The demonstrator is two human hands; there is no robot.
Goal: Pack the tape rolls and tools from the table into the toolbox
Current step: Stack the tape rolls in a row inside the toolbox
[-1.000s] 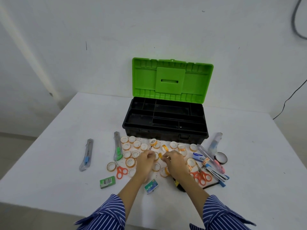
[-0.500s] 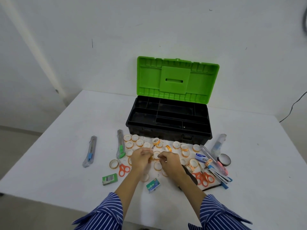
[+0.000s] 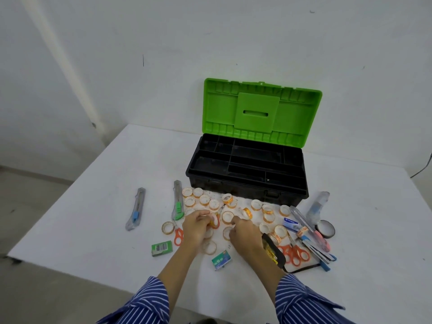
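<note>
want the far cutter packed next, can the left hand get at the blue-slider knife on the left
Probably yes. The blue-slider knife lies alone on bare table, nothing on or against it, left of the left hand. That hand is busy among the tape rolls, though.

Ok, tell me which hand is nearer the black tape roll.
Right. The right hand is in the middle of the clutter, left of the black tape roll; the left hand is farther left.

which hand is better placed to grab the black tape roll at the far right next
Right. The right hand lies on the same side as the black tape roll, while the left hand would have to cross over it.
</note>
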